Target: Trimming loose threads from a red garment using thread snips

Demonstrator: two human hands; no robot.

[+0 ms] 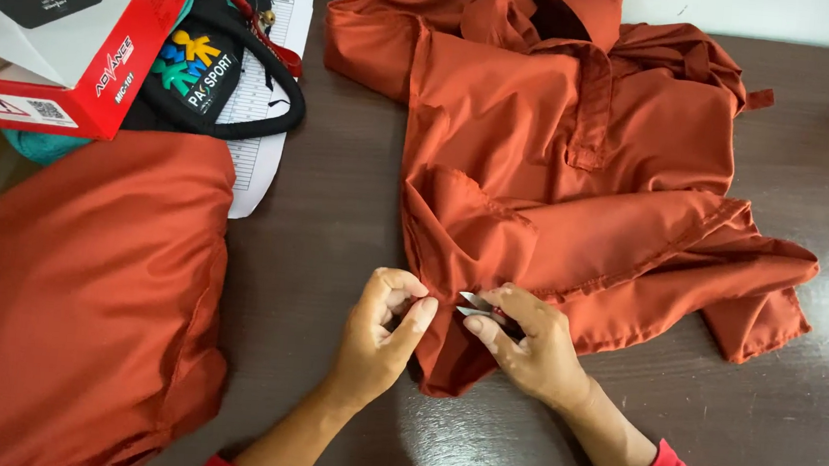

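At far left we see a folded rust cloth, cut off by the frame edge. Above it lie one red box, one black pouch and one paper sheet, partly covered. Our left hand, lower centre, pinches the hem of the rust-orange garment, thumb and fingers closed on the fabric. The garment sprawls crumpled over the dark table, centre to right. Our right hand grips small metal snips at the same hem; their blades are mostly hidden, so the opening is hard to judge.
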